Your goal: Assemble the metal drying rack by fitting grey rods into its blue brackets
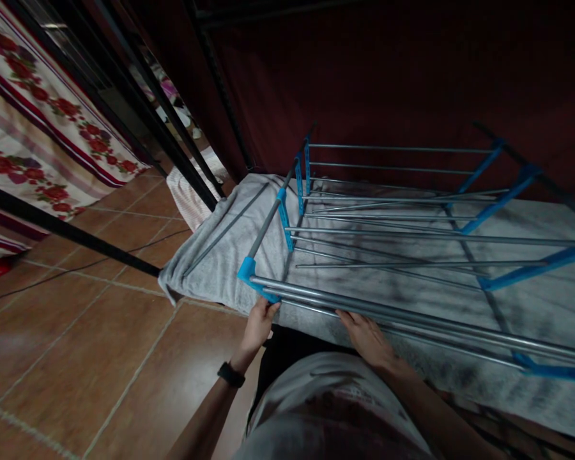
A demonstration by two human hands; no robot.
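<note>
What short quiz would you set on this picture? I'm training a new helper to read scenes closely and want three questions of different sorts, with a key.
1. True or false: the left hand touches the rack near its blue corner piece.
2. What lies under the rack?
A. a grey cloth
B. a wooden board
C. bare tiles
3. Fill in: on the left wrist sits a black ____.

Key
1. True. The fingers reach the bars just below the corner piece.
2. A. The cloth is spread over a low surface on the tiled floor.
3. Watch. The right hand rests at the front bars, with no band showing.
</note>
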